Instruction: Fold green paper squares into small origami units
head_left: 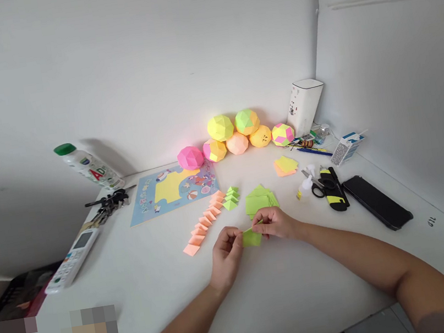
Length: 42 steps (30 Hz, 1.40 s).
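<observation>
A green paper square is pinched between my two hands just above the white table. My left hand grips its left edge with thumb and forefinger. At its upper right side, my right hand holds it with the fingertips. Right behind my hands lies a loose stack of green paper squares. Several folded green paper pieces stand in a short row to the left of that stack. Beside them, a longer slanting row of folded orange paper pieces runs toward the near left.
Several faceted paper balls are piled against the wall. Yellow and orange paper sheets, a glue bottle, scissors, a box cutter and a black phone lie rightward. Leftward are a blue printed sheet, keys, a remote and a bottle.
</observation>
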Each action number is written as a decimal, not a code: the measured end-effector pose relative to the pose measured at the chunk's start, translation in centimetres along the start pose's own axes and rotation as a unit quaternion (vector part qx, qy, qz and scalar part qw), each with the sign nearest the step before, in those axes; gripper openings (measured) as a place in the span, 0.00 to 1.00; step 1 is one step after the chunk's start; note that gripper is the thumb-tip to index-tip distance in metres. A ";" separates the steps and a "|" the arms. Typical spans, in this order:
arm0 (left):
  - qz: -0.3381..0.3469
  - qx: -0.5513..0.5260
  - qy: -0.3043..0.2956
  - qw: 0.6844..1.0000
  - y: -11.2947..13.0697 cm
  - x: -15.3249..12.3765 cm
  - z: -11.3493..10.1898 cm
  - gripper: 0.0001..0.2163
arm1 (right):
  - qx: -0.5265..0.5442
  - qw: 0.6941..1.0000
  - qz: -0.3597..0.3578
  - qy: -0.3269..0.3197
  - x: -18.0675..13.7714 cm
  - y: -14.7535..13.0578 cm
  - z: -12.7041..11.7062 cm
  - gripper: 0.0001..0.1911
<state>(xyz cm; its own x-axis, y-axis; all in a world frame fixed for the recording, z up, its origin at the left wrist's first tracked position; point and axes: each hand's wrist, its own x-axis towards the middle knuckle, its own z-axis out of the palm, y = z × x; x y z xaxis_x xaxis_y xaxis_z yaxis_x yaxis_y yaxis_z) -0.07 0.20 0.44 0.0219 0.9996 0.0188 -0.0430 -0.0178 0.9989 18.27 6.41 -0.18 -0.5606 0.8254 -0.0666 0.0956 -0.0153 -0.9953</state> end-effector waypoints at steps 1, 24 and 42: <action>0.001 0.004 -0.004 1.000 0.0 0.1 0.0 0.08 | -0.012 1.000 -0.002 -0.004 0.0 0.0 0.0 0.14; 0.031 0.105 -0.035 0.993 -0.6 0.1 0.1 0.07 | -0.063 0.997 -0.034 -0.038 -0.4 -0.4 0.3 0.12; -0.002 0.089 -0.031 0.996 0.1 0.1 0.3 0.07 | 0.011 1.000 -0.002 -0.025 -0.4 -0.6 0.2 0.11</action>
<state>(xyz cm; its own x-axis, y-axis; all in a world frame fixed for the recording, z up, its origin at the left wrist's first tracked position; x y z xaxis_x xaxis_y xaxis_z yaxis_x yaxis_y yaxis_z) 0.20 0.27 0.54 0.0838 0.9964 0.0110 0.1347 -0.0223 0.9906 18.22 5.97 0.40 -0.6019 0.7959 -0.0649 0.0759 -0.0239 -0.9968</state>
